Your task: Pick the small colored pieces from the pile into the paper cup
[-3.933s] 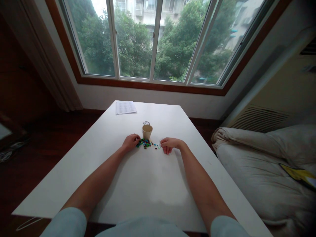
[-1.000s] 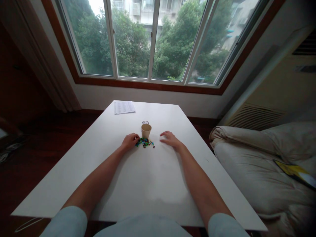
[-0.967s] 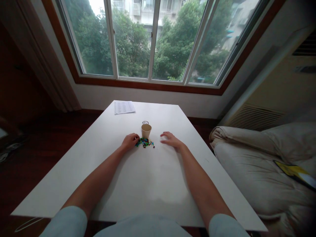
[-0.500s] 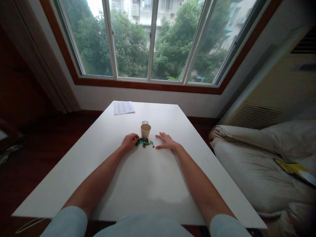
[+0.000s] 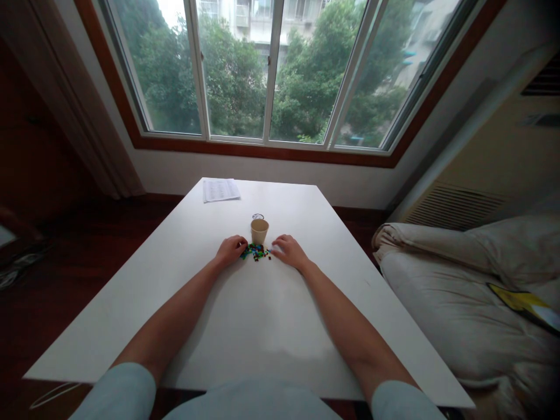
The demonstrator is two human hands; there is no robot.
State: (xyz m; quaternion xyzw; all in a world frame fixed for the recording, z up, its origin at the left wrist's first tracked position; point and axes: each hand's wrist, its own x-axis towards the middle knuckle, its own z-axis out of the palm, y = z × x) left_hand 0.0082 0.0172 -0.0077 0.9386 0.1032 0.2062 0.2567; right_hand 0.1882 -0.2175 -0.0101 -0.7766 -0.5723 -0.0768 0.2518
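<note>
Both hands — left hand point(image 5: 230, 250), right hand point(image 5: 286, 250) — flank the small coloured pieces point(image 5: 256, 252)

Hands: 2 — left hand point(image 5: 230, 249), right hand point(image 5: 286, 251). 1 paper cup point(image 5: 259, 231), 1 printed sheet point(image 5: 221, 190), 1 white table point(image 5: 262, 315), 1 heap of tiny coloured bricks point(image 5: 256, 252) — pcs too small to count.

A heap of small multicoloured plastic pieces point(image 5: 256, 252) is set near the middle of the white rectangular table point(image 5: 262, 326), just before a tan paper cup point(image 5: 259, 231). The heap is flanked by the left hand point(image 5: 230, 251) and the right hand point(image 5: 286, 252). A small dark ring point(image 5: 258, 216) is placed just behind the cup. A printed paper sheet point(image 5: 221, 190) is laid at the far edge, to the left. Rumpled pale bedding point(image 5: 459, 303) is spread to the table's right.
</note>
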